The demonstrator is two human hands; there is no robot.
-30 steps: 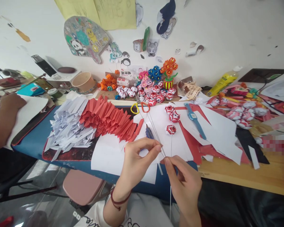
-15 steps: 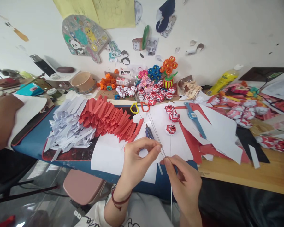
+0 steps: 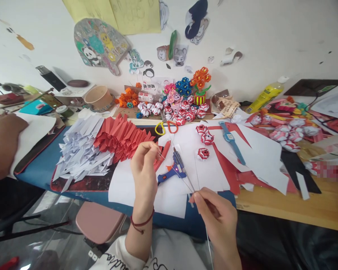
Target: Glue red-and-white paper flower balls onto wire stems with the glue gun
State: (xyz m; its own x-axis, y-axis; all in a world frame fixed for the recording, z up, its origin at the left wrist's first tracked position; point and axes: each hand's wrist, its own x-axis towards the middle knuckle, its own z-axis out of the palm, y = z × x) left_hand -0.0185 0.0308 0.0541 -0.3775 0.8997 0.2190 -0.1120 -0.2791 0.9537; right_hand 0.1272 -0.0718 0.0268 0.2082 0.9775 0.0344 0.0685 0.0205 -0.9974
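Observation:
My left hand (image 3: 144,165) is closed in a pinch on one end of a thin wire (image 3: 187,180), above the red folded paper pieces (image 3: 124,138). The wire slants down to my right hand (image 3: 218,212), whose thumb and forefinger grip it together with other thin wires. A white cord (image 3: 208,240) hangs beneath that hand. Behind the wires, a blue glue gun (image 3: 177,169) with a small light lies on white paper (image 3: 146,187). Three red-and-white paper flowers (image 3: 203,153) sit farther back, right of the glue gun.
White folded pieces (image 3: 84,146) are heaped at left. Scissors (image 3: 172,127) and finished flowers (image 3: 186,112) lie toward the wall. A blue watch (image 3: 229,137) rests on paper at right. Another person's arm (image 3: 5,138) is at far left, beyond a pink stool (image 3: 98,223).
My left hand has moved up and left, away from my right hand, drawing one wire out between them. The glue gun has come into fuller view.

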